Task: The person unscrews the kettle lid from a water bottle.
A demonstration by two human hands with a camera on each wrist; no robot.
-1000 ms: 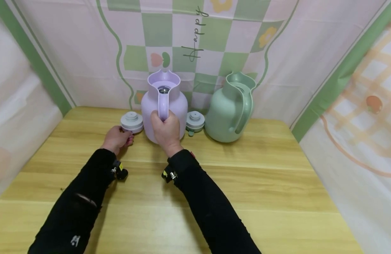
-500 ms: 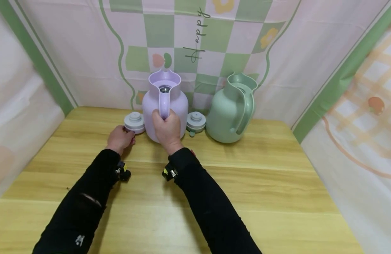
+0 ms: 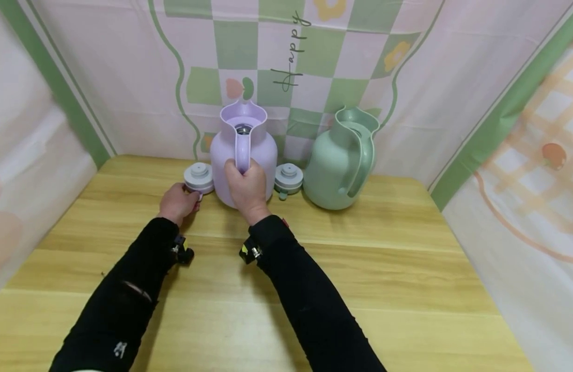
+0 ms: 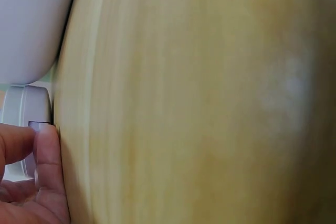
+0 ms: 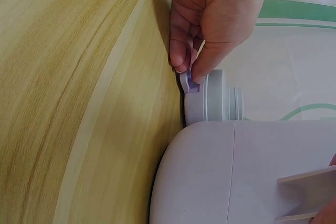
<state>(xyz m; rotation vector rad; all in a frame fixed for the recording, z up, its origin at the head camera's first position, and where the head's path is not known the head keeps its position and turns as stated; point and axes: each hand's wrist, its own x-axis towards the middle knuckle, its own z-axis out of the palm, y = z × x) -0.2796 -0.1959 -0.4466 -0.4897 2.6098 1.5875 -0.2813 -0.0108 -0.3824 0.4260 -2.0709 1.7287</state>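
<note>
A lilac vacuum jug [image 3: 263,147] stands upright on the wooden table, its top uncovered. My right hand [image 3: 248,190] grips its handle, thumb along the upper side. To the jug's left lies a round pale grey lid [image 3: 198,178], stepped, with its knob facing up. My left hand [image 3: 176,202] pinches the lid's small lilac tab [image 5: 190,82] between thumb and fingers, low at the tabletop. In the right wrist view the lid sits right beside the jug's base. The left wrist view shows the thumb and fingertips [image 4: 46,139] at the tab.
A green vacuum jug [image 3: 330,168] stands to the right, its handle turned toward the front right. Between the two jugs lies a second grey lid [image 3: 288,178] with a green tab [image 3: 282,196]. Behind them hangs a patterned cloth [image 3: 235,46] along the table's back edge.
My left hand and the lid have shifted slightly right, closer to the lilac jug. The right hand keeps its grip on the handle. The head view has drifted a little.
</note>
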